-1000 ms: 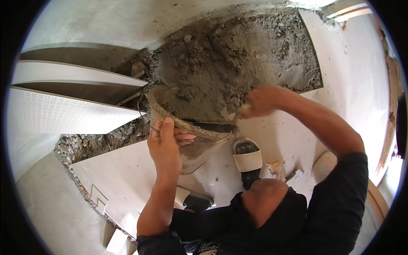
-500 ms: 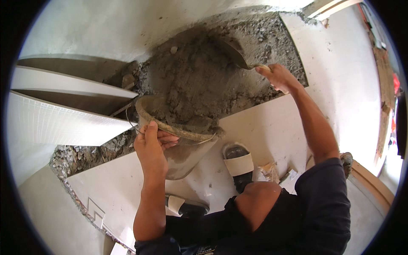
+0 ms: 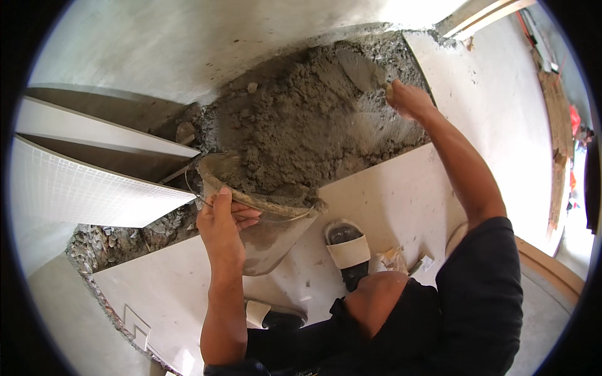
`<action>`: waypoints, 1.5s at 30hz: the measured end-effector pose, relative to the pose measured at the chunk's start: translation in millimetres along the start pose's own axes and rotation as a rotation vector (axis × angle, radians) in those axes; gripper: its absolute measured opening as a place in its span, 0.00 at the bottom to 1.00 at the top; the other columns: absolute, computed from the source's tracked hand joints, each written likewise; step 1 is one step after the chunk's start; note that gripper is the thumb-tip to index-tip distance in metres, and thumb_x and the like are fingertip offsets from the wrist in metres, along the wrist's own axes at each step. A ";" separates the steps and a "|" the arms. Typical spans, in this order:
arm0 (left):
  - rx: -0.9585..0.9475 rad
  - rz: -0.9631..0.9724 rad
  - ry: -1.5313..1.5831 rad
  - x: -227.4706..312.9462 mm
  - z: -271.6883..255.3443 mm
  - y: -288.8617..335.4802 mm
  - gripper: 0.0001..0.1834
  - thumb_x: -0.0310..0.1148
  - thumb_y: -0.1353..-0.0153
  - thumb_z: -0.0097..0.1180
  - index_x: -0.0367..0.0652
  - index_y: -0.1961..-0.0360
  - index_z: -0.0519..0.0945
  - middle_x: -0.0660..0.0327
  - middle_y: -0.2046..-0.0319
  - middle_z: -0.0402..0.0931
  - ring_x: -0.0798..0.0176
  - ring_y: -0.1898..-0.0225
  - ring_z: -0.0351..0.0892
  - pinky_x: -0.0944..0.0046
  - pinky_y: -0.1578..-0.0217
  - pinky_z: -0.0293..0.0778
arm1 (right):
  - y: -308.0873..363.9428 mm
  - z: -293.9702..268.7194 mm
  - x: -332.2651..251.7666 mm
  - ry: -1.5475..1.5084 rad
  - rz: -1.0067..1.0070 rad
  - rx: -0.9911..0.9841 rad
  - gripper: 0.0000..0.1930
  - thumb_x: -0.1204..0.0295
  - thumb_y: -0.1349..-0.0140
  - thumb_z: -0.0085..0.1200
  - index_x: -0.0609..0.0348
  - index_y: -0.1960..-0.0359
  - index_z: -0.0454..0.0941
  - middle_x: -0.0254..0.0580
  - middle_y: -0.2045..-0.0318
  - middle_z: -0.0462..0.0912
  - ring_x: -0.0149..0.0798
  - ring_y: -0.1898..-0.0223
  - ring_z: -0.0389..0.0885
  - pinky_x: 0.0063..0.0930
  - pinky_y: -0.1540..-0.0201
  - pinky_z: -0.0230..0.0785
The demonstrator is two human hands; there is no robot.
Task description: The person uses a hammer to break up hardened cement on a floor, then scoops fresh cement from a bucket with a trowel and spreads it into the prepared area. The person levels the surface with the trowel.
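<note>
A bucket [image 3: 269,235], caked with cement along its rim, leans with its mouth toward the grey wet mortar [image 3: 307,119]. My left hand [image 3: 226,216] is closed on its near rim, thumb on top and fingers curled beneath. Beyond it, at the far right of the mortar bed, my right hand [image 3: 411,100] grips a trowel by its handle. The trowel blade [image 3: 362,70] lies on the mortar, its grey face blending with the heap. More mortar shows inside the bucket mouth.
Two pale tiles [image 3: 100,185] stand on edge at left, their ends close to the bucket. Laid floor tiles [image 3: 389,182] border the mortar on the near side, where my slippered feet [image 3: 348,247] rest. A plastered wall [image 3: 188,44] rises behind. Broken scraps [image 3: 395,260] lie by my foot.
My right hand has swung the trowel farther away; its blade, tilted before, now lies flatter on the mortar near the wall. My left hand keeps its hold on the bucket rim.
</note>
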State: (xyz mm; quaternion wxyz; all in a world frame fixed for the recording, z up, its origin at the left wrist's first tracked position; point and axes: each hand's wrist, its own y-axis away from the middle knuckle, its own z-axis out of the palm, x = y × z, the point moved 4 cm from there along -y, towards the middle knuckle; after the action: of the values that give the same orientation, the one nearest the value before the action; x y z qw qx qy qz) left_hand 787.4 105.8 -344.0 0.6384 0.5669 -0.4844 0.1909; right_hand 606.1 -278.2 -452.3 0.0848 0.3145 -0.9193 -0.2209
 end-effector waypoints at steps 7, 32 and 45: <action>0.008 -0.029 -0.015 -8.4 -4.6 6.6 0.12 0.37 0.34 0.50 0.38 0.67 0.72 0.56 0.79 0.77 0.63 0.80 0.80 0.66 0.76 0.78 | 105.4 -23.5 -28.7 -0.248 -0.432 -0.111 0.23 0.51 0.37 0.51 0.62 0.57 0.72 0.53 0.69 0.81 0.52 0.64 0.81 0.47 0.60 0.71; 0.103 -0.017 -0.061 -7.1 -5.1 23.7 0.11 0.35 0.33 0.49 0.37 0.65 0.73 0.57 0.77 0.77 0.64 0.80 0.79 0.65 0.76 0.78 | 40.4 75.3 -109.6 -0.268 -0.474 -0.313 0.35 0.38 0.40 0.46 0.64 0.68 0.81 0.57 0.70 0.83 0.55 0.63 0.82 0.47 0.58 0.73; 0.129 0.033 0.095 -2.9 -80.4 31.7 0.12 0.37 0.34 0.49 0.37 0.64 0.74 0.58 0.76 0.78 0.65 0.80 0.79 0.66 0.77 0.78 | 82.0 38.8 -90.8 -0.273 -0.449 0.132 0.25 0.51 0.36 0.50 0.66 0.56 0.71 0.59 0.70 0.81 0.58 0.67 0.81 0.49 0.60 0.73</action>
State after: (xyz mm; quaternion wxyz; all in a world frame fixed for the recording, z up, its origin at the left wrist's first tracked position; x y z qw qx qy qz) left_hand 793.3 188.8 -320.3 0.6194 0.5891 -0.4497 0.2590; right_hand 621.8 -150.8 -450.6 -0.1116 0.4826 -0.8419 -0.2142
